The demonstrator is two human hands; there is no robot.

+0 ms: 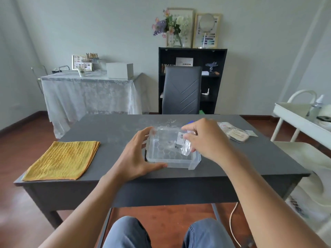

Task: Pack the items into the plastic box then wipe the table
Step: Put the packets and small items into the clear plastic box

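A clear plastic box [166, 153] with a honeycomb-patterned bottom sits open in the middle of the dark grey table [111, 129]. My left hand [138, 154] grips its left wall and front corner. My right hand [204, 138] holds a small clear packet with a white label [184, 142] tilted over the box's right side, its lower end inside the box. Small dark bits lie on the box floor. A folded yellow cloth [62, 160] lies flat at the table's front left.
More flat packets [236, 134] lie at the table's far right, with a blue thing [190, 122] partly hidden behind my right hand. A grey chair [181, 90] stands beyond the table. A white trolley [300, 119] stands close on the right.
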